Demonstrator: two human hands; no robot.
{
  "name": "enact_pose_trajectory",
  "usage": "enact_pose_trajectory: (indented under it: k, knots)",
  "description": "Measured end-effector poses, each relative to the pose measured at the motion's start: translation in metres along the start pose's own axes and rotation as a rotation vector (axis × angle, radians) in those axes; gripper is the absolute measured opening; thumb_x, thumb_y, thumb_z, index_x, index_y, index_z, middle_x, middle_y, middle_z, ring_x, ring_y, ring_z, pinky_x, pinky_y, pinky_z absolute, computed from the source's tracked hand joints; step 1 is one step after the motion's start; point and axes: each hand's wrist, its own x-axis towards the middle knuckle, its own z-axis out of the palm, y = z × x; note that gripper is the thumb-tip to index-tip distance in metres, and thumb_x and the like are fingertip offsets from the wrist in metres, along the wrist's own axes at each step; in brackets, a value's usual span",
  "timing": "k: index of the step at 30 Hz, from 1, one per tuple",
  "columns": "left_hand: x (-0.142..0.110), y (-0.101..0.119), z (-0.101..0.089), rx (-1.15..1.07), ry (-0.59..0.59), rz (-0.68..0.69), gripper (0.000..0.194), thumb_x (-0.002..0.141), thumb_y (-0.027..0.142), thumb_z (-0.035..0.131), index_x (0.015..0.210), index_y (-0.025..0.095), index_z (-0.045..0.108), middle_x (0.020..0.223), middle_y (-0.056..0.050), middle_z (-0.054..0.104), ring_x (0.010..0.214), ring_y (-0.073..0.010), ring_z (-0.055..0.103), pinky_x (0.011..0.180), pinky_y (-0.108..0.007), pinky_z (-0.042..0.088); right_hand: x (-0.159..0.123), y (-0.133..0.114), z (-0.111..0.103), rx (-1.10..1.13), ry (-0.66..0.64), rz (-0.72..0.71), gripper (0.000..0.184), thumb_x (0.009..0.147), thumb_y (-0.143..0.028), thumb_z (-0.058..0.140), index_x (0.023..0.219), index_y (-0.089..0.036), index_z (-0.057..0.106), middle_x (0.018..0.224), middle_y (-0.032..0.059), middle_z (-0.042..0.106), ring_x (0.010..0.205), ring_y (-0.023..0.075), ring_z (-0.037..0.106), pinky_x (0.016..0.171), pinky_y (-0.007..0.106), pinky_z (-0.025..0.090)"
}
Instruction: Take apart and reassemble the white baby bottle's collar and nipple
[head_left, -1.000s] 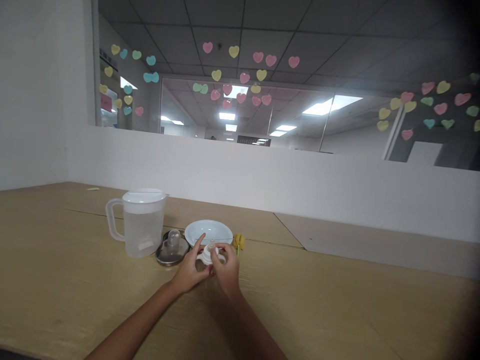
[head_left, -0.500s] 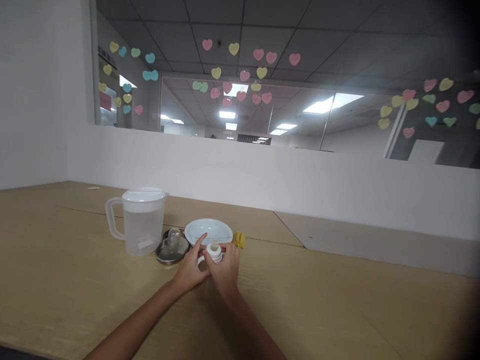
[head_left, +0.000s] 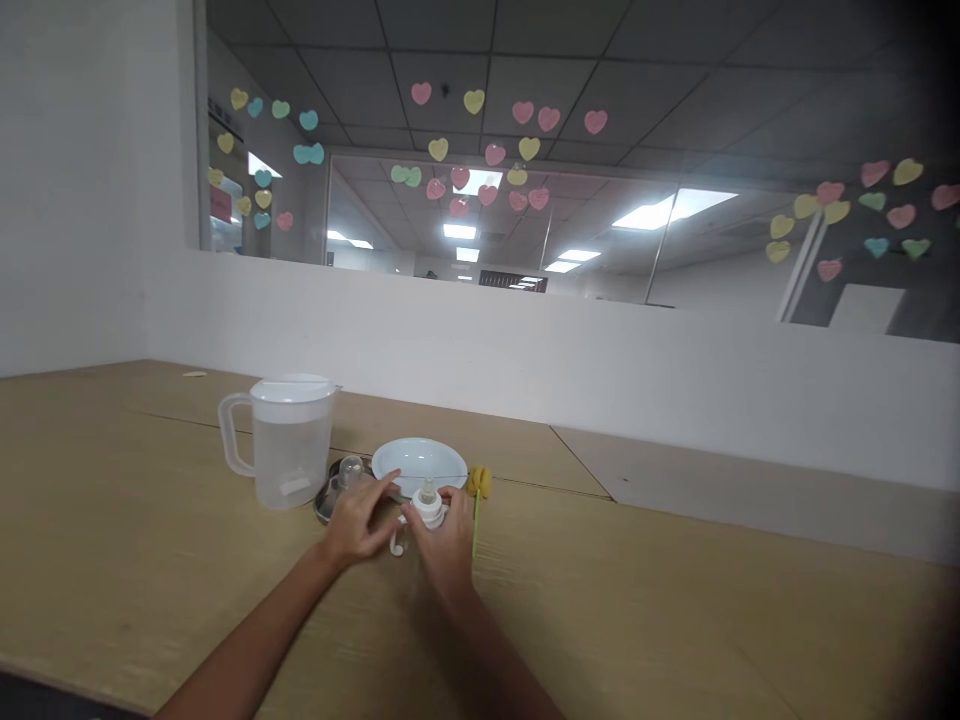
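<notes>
My right hand (head_left: 444, 538) grips a small white baby bottle (head_left: 427, 505) with a clear teat on top and a side handle, standing on the wooden table (head_left: 675, 610). My left hand (head_left: 358, 520) hovers just left of it with the fingers spread, holding nothing, over the edge of a metal dish (head_left: 330, 498). A clear teat cover (head_left: 349, 470) sits in that dish. Behind the bottle lies a pale blue plate (head_left: 418, 462).
A clear plastic jug (head_left: 289, 440) with a white lid and water inside stands at the left. A yellow sponge brush with a green stick (head_left: 478, 492) lies right of the plate. A white partition wall (head_left: 600, 360) runs behind the table.
My left hand has let go of the bottle and moved left toward the metal dish. My right hand still holds the bottle in nearly the same spot.
</notes>
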Motion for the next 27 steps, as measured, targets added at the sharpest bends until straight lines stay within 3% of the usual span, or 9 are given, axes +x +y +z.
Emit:
enact_pose_trajectory:
  k: [2,4,6,10,13,20,23,27]
  knots:
    - [-0.001,-0.015,-0.010,0.072,0.157,-0.104,0.038,0.087,0.034,0.043,0.120,0.018,0.050,0.100,-0.007,0.063,0.093,-0.0176,0.058,0.086,-0.032,0.046,-0.001,0.001,0.000,0.006,-0.028,-0.024,0.043,0.072,-0.047,0.060,0.099,-0.015,0.052,0.096,0.0102,0.058,0.094,0.0253,0.052,0.079,0.036,0.039]
    - [-0.001,-0.031,-0.015,0.161,0.215,-0.239,0.034,0.090,0.035,0.035,0.109,0.017,0.056,0.100,-0.007,0.063,0.094,-0.0179,0.058,0.087,-0.033,0.046,-0.002,0.002,0.000,0.000,-0.054,-0.058,0.042,0.074,-0.043,0.058,0.105,-0.015,0.051,0.100,0.0105,0.057,0.097,0.0252,0.052,0.082,0.038,0.039]
    - [-0.001,-0.046,-0.015,0.256,0.150,-0.339,0.038,0.090,0.037,0.032,0.110,0.016,0.057,0.111,-0.008,0.061,0.104,-0.0205,0.055,0.094,-0.038,0.044,-0.003,0.004,-0.001,-0.015,-0.086,-0.097,0.044,0.075,-0.041,0.057,0.109,-0.014,0.050,0.103,0.0107,0.057,0.099,0.0250,0.052,0.084,0.038,0.040]
    - [-0.006,-0.067,-0.006,0.354,-0.117,-0.414,0.049,0.088,0.041,0.035,0.125,0.011,0.048,0.132,-0.011,0.047,0.127,-0.0254,0.040,0.107,-0.042,0.034,-0.003,0.007,-0.001,-0.046,-0.108,-0.132,0.044,0.078,-0.042,0.055,0.111,-0.014,0.049,0.105,0.0112,0.057,0.101,0.0240,0.053,0.084,0.037,0.041]
    - [-0.010,-0.068,-0.001,0.378,-0.227,-0.444,0.054,0.087,0.041,0.037,0.129,0.008,0.043,0.135,-0.013,0.043,0.129,-0.0260,0.036,0.109,-0.042,0.032,-0.003,0.007,-0.002,-0.057,-0.114,-0.143,0.043,0.080,-0.043,0.053,0.112,-0.014,0.049,0.105,0.0111,0.058,0.101,0.0235,0.053,0.084,0.037,0.041]
    - [-0.007,-0.061,-0.005,0.490,-0.078,-0.395,0.045,0.085,0.040,0.041,0.118,0.012,0.053,0.116,-0.013,0.052,0.111,-0.0255,0.048,0.099,-0.041,0.040,-0.005,0.007,-0.003,-0.121,-0.105,-0.197,0.041,0.081,-0.044,0.051,0.111,-0.015,0.050,0.102,0.0094,0.059,0.097,0.0221,0.055,0.080,0.035,0.041]
    - [-0.007,-0.060,-0.005,0.486,-0.086,-0.394,0.037,0.080,0.032,0.050,0.110,0.011,0.057,0.115,-0.013,0.054,0.111,-0.0268,0.048,0.098,-0.042,0.040,-0.005,0.007,-0.002,-0.143,-0.094,-0.220,0.041,0.082,-0.044,0.051,0.112,-0.015,0.049,0.101,0.0092,0.059,0.097,0.0220,0.055,0.080,0.035,0.041]
    - [-0.001,-0.048,-0.012,0.406,-0.090,-0.471,0.021,0.077,0.025,0.052,0.095,0.014,0.057,0.094,-0.008,0.061,0.091,-0.0231,0.056,0.084,-0.038,0.045,-0.006,0.007,-0.002,-0.149,-0.095,-0.223,0.042,0.082,-0.044,0.050,0.112,-0.015,0.049,0.101,0.0094,0.059,0.096,0.0220,0.055,0.079,0.034,0.042]
